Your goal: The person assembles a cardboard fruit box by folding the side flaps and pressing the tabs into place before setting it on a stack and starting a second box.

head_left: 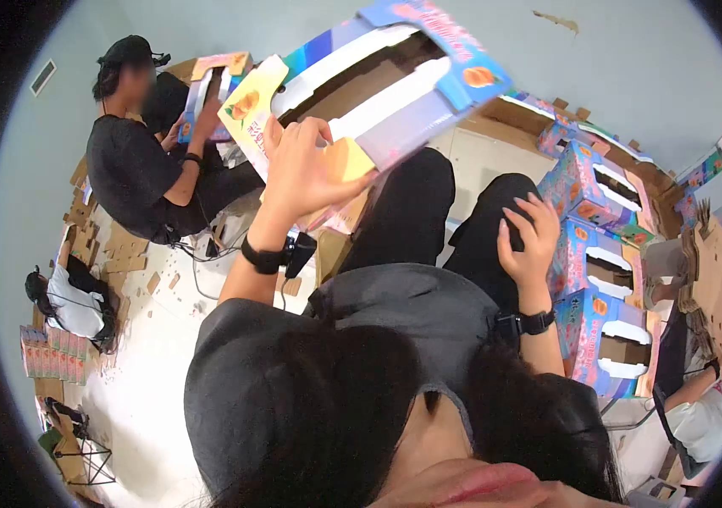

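Note:
My left hand (306, 165) grips the near corner of a colourful printed cardboard fruit box (403, 127), thumb on one side and fingers over the yellow end panel. Tilted and raised in front of my knees, the box shows a long opening in its top, edged by white flaps, with brown cardboard inside. My right hand (532, 241) hovers over my right thigh with fingers spread and nothing in it. Beside it, to the right, stand several similar boxes (577, 343) in a row.
At left a seated person (136, 152) in black handles another such box (208, 97). Farther back a person in white (73, 300) sits near stacked boxes (52, 356). Cardboard scraps (128, 254) litter the floor. On the right are flat cardboard sheets (708, 279) and another person's arm (699, 385).

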`<state>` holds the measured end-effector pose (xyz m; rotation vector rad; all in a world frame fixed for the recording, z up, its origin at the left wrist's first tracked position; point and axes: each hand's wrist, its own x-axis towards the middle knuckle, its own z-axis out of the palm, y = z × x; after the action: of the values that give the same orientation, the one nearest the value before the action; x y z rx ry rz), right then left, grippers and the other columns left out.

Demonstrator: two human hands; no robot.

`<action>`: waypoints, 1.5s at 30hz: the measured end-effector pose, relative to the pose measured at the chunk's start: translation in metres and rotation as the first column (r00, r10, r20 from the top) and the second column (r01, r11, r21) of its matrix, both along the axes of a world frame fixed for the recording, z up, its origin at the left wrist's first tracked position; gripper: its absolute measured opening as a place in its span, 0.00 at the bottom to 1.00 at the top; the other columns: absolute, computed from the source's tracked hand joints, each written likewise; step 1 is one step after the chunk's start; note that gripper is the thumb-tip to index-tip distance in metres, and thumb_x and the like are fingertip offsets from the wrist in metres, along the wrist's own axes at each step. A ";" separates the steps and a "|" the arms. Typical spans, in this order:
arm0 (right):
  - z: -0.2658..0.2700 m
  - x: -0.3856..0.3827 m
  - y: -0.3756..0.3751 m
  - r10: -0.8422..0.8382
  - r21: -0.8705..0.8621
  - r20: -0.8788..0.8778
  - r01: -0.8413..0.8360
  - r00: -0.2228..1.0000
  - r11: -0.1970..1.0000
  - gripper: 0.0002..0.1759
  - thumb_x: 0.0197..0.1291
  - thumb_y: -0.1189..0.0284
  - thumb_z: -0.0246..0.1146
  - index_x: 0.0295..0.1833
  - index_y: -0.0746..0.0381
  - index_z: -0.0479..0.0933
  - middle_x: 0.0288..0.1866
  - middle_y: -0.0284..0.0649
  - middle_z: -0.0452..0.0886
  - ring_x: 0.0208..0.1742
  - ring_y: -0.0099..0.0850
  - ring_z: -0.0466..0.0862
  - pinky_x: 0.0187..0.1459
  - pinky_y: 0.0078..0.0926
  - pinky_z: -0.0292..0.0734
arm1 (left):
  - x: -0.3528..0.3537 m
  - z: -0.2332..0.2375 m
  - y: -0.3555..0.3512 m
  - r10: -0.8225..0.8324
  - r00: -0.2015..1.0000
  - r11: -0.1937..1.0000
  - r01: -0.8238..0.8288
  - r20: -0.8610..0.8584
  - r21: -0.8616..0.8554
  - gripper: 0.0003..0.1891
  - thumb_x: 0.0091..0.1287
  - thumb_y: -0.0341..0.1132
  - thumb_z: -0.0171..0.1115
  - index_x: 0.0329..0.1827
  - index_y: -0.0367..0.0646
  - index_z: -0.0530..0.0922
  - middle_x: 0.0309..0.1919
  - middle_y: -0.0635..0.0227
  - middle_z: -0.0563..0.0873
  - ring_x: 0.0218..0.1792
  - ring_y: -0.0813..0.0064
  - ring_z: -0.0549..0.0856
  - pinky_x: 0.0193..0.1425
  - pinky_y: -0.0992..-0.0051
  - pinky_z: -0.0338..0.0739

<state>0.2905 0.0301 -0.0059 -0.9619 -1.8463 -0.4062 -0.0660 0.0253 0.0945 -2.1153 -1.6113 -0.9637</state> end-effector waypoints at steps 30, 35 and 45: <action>0.017 0.003 -0.025 -0.062 -0.452 0.145 0.122 0.987 0.884 0.23 0.58 0.53 0.64 0.26 0.64 0.80 0.25 0.51 0.81 0.31 0.51 0.82 0.36 0.46 0.75 | 0.137 -0.045 -0.051 -0.869 0.481 0.494 0.857 -0.113 -0.150 0.41 0.56 0.60 0.69 0.73 0.59 0.69 0.78 0.59 0.60 0.78 0.48 0.57 0.77 0.39 0.40; 0.015 0.000 -0.029 -0.125 -0.521 0.134 0.177 0.983 0.835 0.16 0.54 0.61 0.66 0.26 0.63 0.81 0.25 0.51 0.81 0.32 0.51 0.82 0.37 0.48 0.75 | 0.151 -0.072 -0.033 -0.837 0.541 0.545 0.812 -0.080 -0.209 0.45 0.58 0.66 0.63 0.76 0.56 0.64 0.78 0.52 0.56 0.80 0.48 0.51 0.78 0.39 0.39; 0.038 -0.001 -0.028 -0.186 -0.078 0.188 0.204 0.964 0.976 0.14 0.56 0.68 0.67 0.20 0.59 0.76 0.20 0.36 0.80 0.25 0.36 0.80 0.36 0.37 0.69 | 0.144 -0.066 -0.036 -0.863 0.506 0.500 0.856 0.010 -0.128 0.42 0.57 0.58 0.70 0.74 0.57 0.66 0.76 0.55 0.61 0.78 0.47 0.57 0.76 0.37 0.46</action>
<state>0.2892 0.0024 0.0319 -1.2135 -1.9537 -0.5422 0.0784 -0.0106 0.0283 -3.0611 -0.4433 -1.0318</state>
